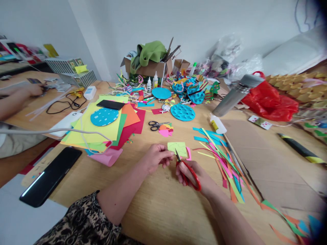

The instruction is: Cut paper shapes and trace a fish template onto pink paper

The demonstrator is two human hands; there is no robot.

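My left hand point(158, 157) pinches the lower left edge of a small yellow-green piece of paper point(182, 148) with a faint drawn outline on it. In my right hand point(192, 174) is a pair of red-handled scissors point(195, 181), its fingers through the loops. The dark scissor blades lie at the paper's lower edge, pointing up and left; whether they are parted is hard to make out. A pink paper scrap point(188, 153) lies right beside the paper. Beyond it are black scissors point(154, 125) and a little pile of coloured paper cutouts point(166, 130).
Coloured paper sheets point(102, 132) are stacked at left, with a phone point(110, 104) on top. Another phone point(51, 177) sits at the table's edge. Paper strips point(222, 153), a glue bottle point(218, 124), a metal flask point(233, 93) and cardboard point(265, 160) lie right. A co-worker's hand point(33, 89) shows far left.
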